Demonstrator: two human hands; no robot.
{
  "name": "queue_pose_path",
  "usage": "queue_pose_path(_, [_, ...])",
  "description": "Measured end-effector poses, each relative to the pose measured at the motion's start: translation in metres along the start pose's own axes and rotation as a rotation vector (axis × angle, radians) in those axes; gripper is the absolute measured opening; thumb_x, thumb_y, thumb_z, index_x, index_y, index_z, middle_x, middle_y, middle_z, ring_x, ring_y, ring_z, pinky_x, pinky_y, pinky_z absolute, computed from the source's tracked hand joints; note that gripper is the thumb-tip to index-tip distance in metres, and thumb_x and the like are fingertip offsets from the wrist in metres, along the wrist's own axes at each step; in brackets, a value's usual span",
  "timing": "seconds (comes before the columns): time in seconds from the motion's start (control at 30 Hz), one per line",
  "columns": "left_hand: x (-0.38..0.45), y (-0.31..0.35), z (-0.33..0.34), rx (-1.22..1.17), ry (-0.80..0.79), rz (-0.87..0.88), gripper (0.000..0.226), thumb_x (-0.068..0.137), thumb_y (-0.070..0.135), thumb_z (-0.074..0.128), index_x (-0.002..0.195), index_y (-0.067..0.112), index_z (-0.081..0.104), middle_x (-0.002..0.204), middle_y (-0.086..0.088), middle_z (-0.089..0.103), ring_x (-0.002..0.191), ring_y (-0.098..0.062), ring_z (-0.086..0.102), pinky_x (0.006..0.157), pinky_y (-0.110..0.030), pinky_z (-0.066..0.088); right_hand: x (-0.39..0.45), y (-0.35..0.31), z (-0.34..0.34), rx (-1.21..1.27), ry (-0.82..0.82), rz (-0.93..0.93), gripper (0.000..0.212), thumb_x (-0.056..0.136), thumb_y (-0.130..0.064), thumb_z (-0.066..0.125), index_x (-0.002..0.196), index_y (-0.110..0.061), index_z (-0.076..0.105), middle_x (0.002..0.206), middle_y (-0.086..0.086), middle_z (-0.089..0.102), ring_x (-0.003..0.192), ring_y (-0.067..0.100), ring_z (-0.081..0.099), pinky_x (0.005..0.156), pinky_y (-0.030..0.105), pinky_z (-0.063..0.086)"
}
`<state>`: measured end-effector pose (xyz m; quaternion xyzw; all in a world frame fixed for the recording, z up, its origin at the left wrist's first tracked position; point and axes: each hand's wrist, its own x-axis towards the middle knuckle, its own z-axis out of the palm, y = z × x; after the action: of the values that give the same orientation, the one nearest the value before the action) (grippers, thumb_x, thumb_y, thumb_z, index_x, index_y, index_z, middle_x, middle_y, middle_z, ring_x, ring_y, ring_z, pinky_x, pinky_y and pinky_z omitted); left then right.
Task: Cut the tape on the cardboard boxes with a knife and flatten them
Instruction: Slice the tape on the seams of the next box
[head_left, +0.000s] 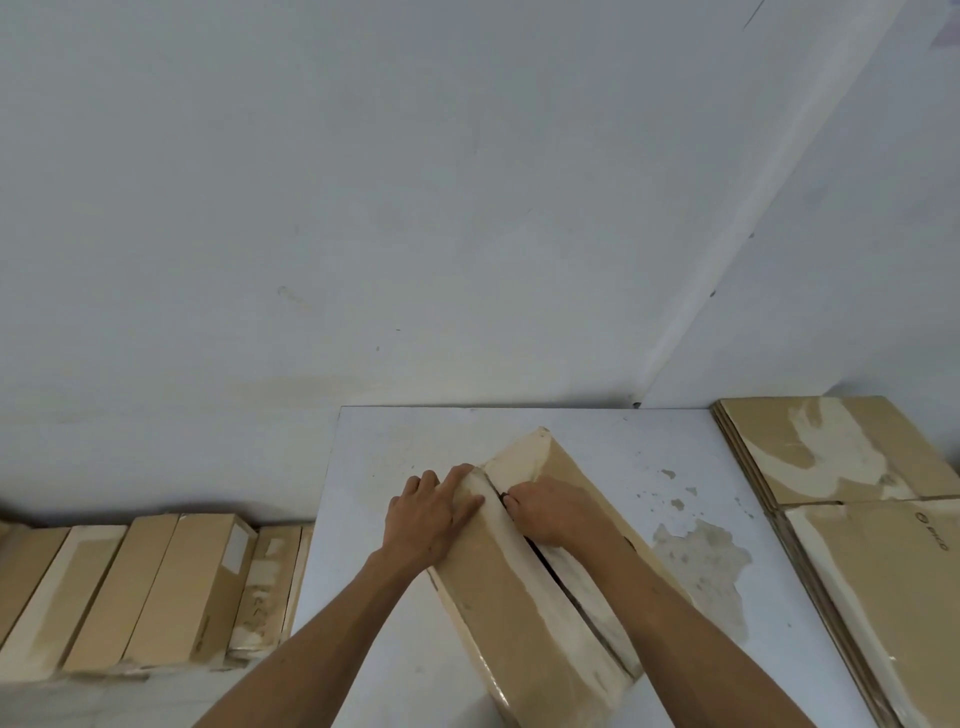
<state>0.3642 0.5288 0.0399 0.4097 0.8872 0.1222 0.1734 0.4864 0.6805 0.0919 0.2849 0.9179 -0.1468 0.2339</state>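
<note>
Two hands on one box (524, 597), lying at an angle on white table (395, 675). L hand (434, 512): fingers straight, pressing the box's L flap. R hand (545, 512): fingers curled at the top seam; knife not discernible. Seam gapes behind R hand. Flat cardboard (852, 467) stacked at R; boxes (156, 592) in a row at L.

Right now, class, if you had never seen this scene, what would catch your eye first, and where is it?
First, the long brown cardboard box lying at the centre of the white table, its taped top seam split open. The left hand presses flat on its left side, while the right hand curls at the slit. Flattened brown cardboard sheets are stacked at the far right.
</note>
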Motion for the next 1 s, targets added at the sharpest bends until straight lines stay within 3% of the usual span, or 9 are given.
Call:
queue_pose_path(0.13, [-0.001, 0.000, -0.001, -0.001, -0.008, -0.004, 0.054, 0.101, 0.070, 0.027, 0.149, 0.046, 0.028, 0.108, 0.003, 0.047, 0.110, -0.023, 0.050, 0.090, -0.041, 0.050, -0.007, 0.007, 0.003, 0.007, -0.060, -0.009, 0.037, 0.107, -0.042, 0.024, 0.095, -0.023, 0.053, 0.097, 0.001, 0.058, 0.087, 0.023, 0.059, 0.076, 0.037, 0.047])
queue_pose_path(0.23, [-0.001, 0.001, -0.002, 0.001, -0.007, -0.008, 0.054, 0.101, 0.070, 0.026, 0.149, 0.046, 0.029, 0.112, 0.002, 0.051, 0.112, -0.024, 0.050, 0.091, -0.042, 0.049, -0.019, 0.012, 0.003, 0.014, -0.098, -0.021, 0.040, 0.108, -0.039, 0.025, 0.107, -0.020, 0.060, 0.098, 0.002, 0.057, 0.070, 0.016, 0.051, 0.075, 0.034, 0.043])
queue_pose_path(0.43, [-0.003, 0.003, -0.002, 0.015, -0.002, -0.013, 0.055, 0.102, 0.068, 0.024, 0.151, 0.045, 0.028, 0.121, -0.002, 0.054, 0.118, -0.026, 0.050, 0.096, -0.045, 0.047, -0.052, 0.023, 0.008, 0.001, -0.123, 0.012, 0.042, 0.109, -0.038, 0.026, 0.073, -0.023, 0.043, 0.073, -0.003, 0.050, 0.054, 0.018, 0.052, 0.063, 0.030, 0.045])
queue_pose_path(0.6, [-0.005, 0.005, 0.001, 0.026, 0.066, -0.013, 0.059, 0.102, 0.067, 0.025, 0.157, 0.046, 0.023, 0.131, -0.007, 0.052, 0.126, -0.028, 0.046, 0.106, -0.049, 0.038, -0.076, 0.038, 0.019, 0.039, -0.161, 0.052, 0.039, 0.106, -0.035, 0.031, 0.076, -0.018, 0.049, 0.065, -0.002, 0.053, 0.047, 0.018, 0.050, 0.057, 0.026, 0.043])
queue_pose_path(0.73, [-0.010, 0.011, 0.010, 0.080, 0.209, -0.002, 0.060, 0.104, 0.058, 0.038, 0.161, 0.040, 0.025, 0.145, -0.012, 0.043, 0.136, -0.033, 0.040, 0.119, -0.053, 0.026, -0.096, 0.048, 0.027, 0.037, -0.174, 0.057, 0.038, 0.106, -0.031, 0.030, 0.082, -0.013, 0.053, 0.071, -0.001, 0.055, 0.047, 0.015, 0.047, 0.053, 0.026, 0.040])
queue_pose_path(0.87, [-0.026, 0.034, 0.017, 0.081, 0.283, 0.253, 0.051, 0.098, 0.023, 0.053, 0.149, 0.024, 0.048, 0.149, -0.015, 0.048, 0.136, -0.038, 0.046, 0.117, -0.057, 0.035, -0.103, 0.048, 0.028, 0.029, -0.143, 0.056, 0.039, 0.107, -0.031, 0.029, 0.084, -0.013, 0.054, 0.071, -0.003, 0.053, 0.052, 0.013, 0.045, 0.056, 0.027, 0.037])
queue_pose_path(1.0, [-0.063, 0.060, 0.032, 0.077, 0.108, 0.528, 0.052, 0.097, 0.050, 0.039, 0.139, 0.025, 0.056, 0.146, -0.004, 0.053, 0.136, -0.027, 0.050, 0.118, -0.048, 0.037, -0.100, 0.045, 0.029, 0.019, -0.117, 0.054, 0.036, 0.107, -0.034, 0.029, 0.079, -0.021, 0.047, 0.074, -0.004, 0.046, 0.056, 0.014, 0.042, 0.063, 0.030, 0.040])
